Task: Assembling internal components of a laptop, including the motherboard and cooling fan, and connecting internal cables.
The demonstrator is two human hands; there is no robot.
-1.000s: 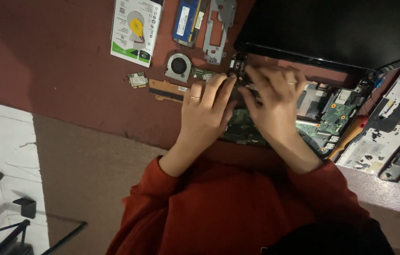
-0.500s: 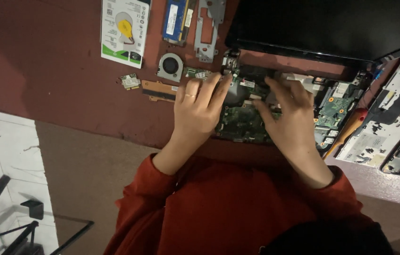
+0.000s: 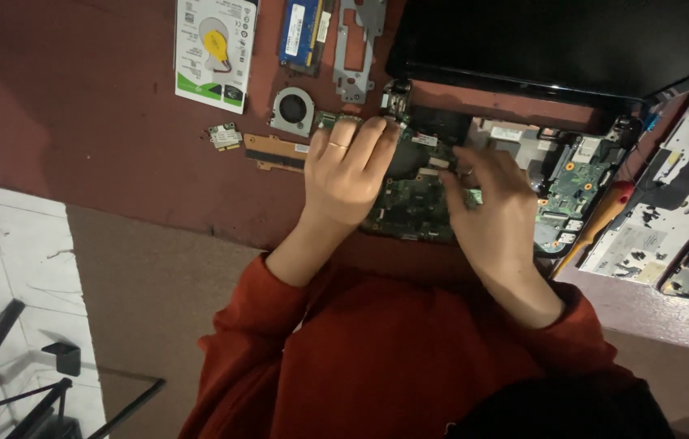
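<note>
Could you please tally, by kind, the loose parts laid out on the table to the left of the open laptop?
Hard drive: 1
Memory stick: 1
Metal bracket: 1
Fan: 1
Small card: 1
Copper strip: 1
Total: 6

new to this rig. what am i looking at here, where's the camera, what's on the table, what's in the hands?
There is no robot here: a person in a red top works with two bare hands. The single camera sits on their head and looks straight down, so you see their arms from above.

The left hand and the right hand both rest on a green circuit board lying in an opened laptop base. Fingers touch the board; whether either hand grips anything cannot be told.

The dark red table also carries removed parts: a hard drive with a yellow coin cell on it, a blue memory stick, a metal bracket, a small round fan, a small wireless card and a copper heat pipe. The dark laptop screen lies at the top, and a silver inner cover at the right.
</note>
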